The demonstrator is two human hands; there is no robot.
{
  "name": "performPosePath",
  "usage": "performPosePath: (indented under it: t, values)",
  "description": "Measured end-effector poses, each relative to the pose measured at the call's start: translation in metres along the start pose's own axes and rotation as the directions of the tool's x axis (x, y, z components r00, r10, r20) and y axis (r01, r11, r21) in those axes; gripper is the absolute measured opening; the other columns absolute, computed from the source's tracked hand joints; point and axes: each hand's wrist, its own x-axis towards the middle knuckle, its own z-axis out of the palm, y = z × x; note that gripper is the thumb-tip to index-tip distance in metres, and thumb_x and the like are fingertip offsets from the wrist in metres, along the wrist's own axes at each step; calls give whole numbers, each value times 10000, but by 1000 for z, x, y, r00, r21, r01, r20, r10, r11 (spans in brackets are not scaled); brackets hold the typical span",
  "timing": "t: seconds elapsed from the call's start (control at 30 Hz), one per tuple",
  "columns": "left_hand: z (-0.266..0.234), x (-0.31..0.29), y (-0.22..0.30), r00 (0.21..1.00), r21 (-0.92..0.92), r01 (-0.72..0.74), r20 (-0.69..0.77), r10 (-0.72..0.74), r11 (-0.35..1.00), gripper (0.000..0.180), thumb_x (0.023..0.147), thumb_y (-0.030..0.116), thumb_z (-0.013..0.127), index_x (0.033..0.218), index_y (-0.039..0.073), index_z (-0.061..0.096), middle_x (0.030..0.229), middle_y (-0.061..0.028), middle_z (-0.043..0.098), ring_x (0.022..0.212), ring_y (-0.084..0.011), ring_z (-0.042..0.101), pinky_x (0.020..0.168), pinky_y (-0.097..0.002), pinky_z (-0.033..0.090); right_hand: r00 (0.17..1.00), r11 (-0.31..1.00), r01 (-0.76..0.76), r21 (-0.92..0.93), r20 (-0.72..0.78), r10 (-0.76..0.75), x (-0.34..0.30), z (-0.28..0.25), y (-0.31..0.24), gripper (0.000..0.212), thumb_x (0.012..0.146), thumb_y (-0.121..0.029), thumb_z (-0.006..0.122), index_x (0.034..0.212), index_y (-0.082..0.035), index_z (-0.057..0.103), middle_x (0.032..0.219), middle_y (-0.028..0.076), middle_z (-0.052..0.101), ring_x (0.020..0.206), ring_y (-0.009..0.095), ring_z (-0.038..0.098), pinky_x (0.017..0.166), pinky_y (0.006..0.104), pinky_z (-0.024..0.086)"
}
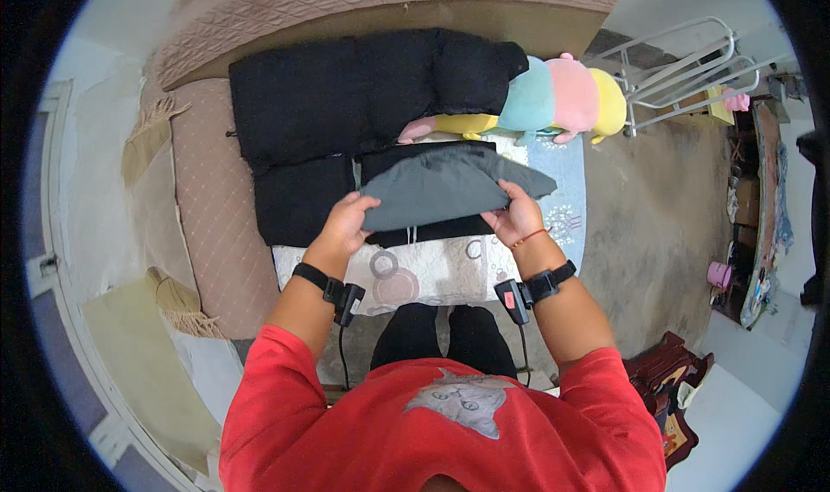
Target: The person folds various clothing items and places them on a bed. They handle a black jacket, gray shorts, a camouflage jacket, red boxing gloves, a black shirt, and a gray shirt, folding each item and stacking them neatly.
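Note:
A dark grey folded cloth, perhaps a garment, is stretched between my two hands over the bed's front part. My left hand grips its left end, thumb on top. At its right lower edge my right hand pinches it, and a pointed flap sticks out beyond that hand. Beneath the grey cloth lies a flat black garment with pale cords hanging at its near edge. Left of it is more folded black clothing. My fingers under the cloth are partly hidden.
A large black padded piece lies farther back. Beside it is a plush caterpillar in several pastel colours. A patterned sheet covers the bed, with a brown fringed cover at left. A white metal rack stands at far right.

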Motion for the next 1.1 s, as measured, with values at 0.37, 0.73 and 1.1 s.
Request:
performPosePath:
  t: [0.37,0.73,1.1]
  values:
    - [-66,124,-70,994,625,-40,-53,93,780,376,750,26,685,1104,-22,568,980,-89,656,888,-198,613,801,-319,479,898,933,-329,-146,-353,261,106,-96,101,338,819,-170,704,1099,-72,543,1022,64,591,902,242,544,721,388,463]
    - [-44,144,-44,994,93,-17,-107,27,996,613,794,292,755,1227,-59,500,1176,-147,597,1059,-241,570,912,-339,450,781,197,272,-942,97,-617,159,-81,39,988,685,-408,813,1360,111,311,1316,273,441,1192,343,469,1027,396,365]
    - [-45,163,-59,789,713,-390,-67,610,583,309,840,80,666,1100,-1,519,1032,-135,603,907,-248,599,843,-352,462,818,342,401,-850,164,-552,201,-64,35,498,736,-66,725,1192,-14,530,1150,197,585,1080,347,553,953,382,424]
